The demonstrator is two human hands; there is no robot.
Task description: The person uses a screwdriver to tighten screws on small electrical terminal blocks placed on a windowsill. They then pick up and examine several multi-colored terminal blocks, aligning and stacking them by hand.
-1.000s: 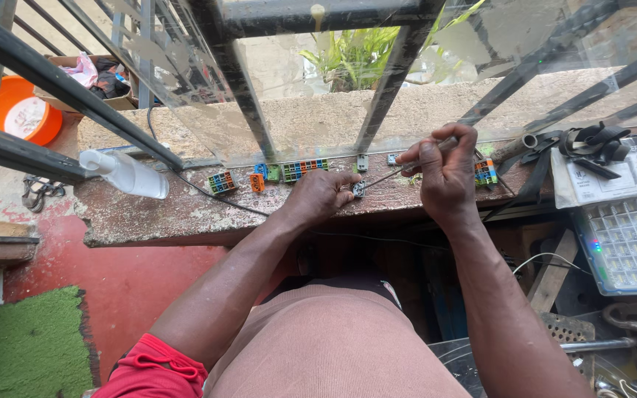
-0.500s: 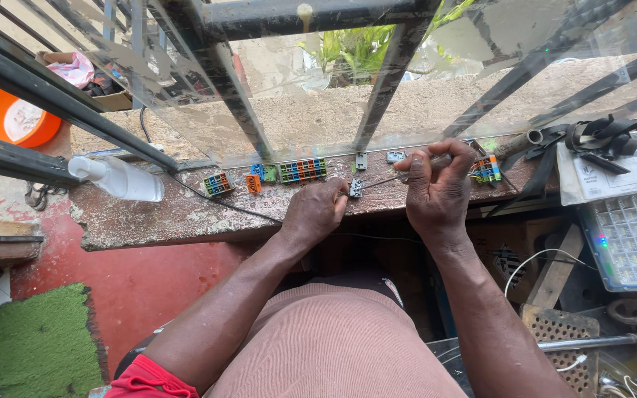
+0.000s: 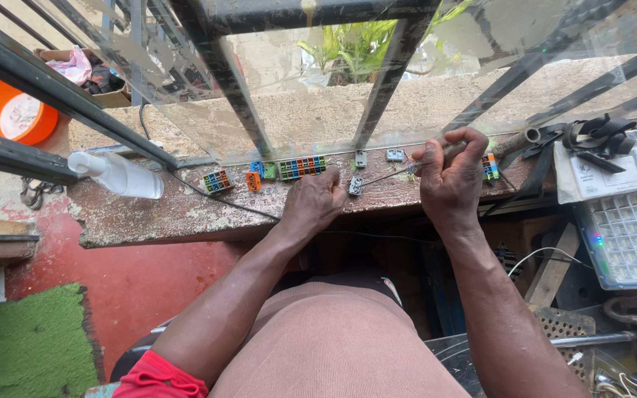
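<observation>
While a small grey connector [image 3: 356,185] is pinched by the left hand [image 3: 317,200] on the worn worktop [image 3: 156,214], a thin screwdriver [image 3: 399,172], gripped by the right hand [image 3: 451,177], is pointed leftward at it.

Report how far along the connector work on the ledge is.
Looks done: nothing certain. In hand: the left hand steadies a small grey connector while the right hand works a screwdriver tip into it. Left: two grey connectors and several coloured terminal blocks lying apart on the ledge.
</observation>
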